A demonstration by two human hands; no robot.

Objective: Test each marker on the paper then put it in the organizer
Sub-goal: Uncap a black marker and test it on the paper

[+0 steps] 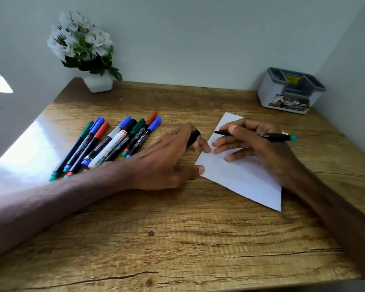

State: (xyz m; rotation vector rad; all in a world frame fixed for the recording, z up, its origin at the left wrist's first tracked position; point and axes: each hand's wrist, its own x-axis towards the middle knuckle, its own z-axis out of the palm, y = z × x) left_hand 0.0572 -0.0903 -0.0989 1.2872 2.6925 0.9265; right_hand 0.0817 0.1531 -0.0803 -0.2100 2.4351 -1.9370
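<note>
My right hand (255, 146) grips an uncapped black marker with a green end (270, 135), its tip over the top left edge of the white paper (244, 178). My left hand (167, 157) holds the marker's dark cap (193, 137) between its fingers, and its fingertips press the paper's left edge. Several capped markers (114, 142) in green, blue, red and black lie side by side on the left of the wooden table (177, 239). The grey and white organizer (291, 91) stands at the far right corner.
A white pot of white flowers (89, 53) stands at the table's far left corner. Walls close in the table at the back and on the right. The table's front edge runs along the bottom of the view.
</note>
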